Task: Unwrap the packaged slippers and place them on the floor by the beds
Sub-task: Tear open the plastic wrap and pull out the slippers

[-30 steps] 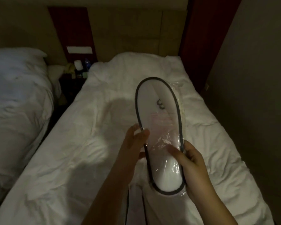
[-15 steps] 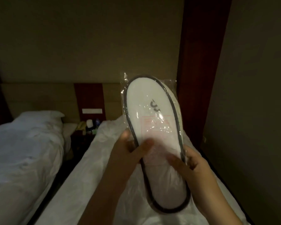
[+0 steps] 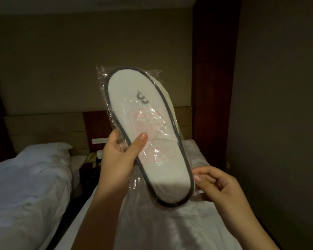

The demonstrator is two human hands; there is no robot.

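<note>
L bed (image 3: 25,186): lower left of frame, white duvet, pillow at head end. No slippers on it.
Nightstand (image 3: 90,170): left of centre, betw. the beds; small items on top, too dim to ID.
L hand (image 3: 119,159): centre-left. Closed on pack's left edge, thumb (image 3: 139,143) pressed flat on the sole face, other fingers behind, hidden.
Pack (image 3: 148,134): frame centre, held up in air over the R bed, toe end up, tilted a bit left. Clear wrap (image 3: 101,73), still sealed as far as seen; crinkled, glare spots, slack corners at top.
Slippers: white sole w/ dark edge trim, dark mark mid-sole, pink printed box on wrap over it. 2nd slipper's cream edge peeks out behind at right.
R hand (image 3: 219,184): lower right. Fingertips pinched on wrap at heel edge.
R bed (image 3: 170,228): bottom centre, under pack.
Risk 1: wrap slick, pinch may slip → no tear, retry.
Risk 2: hard pull w/ only L thumb clamp → pack jerks free, drops on bed.
Risk 3: film stretches instead of splitting; loose scrap left on duvet.
Status: unwrap barely begun, est.; floor placement not started.
</note>
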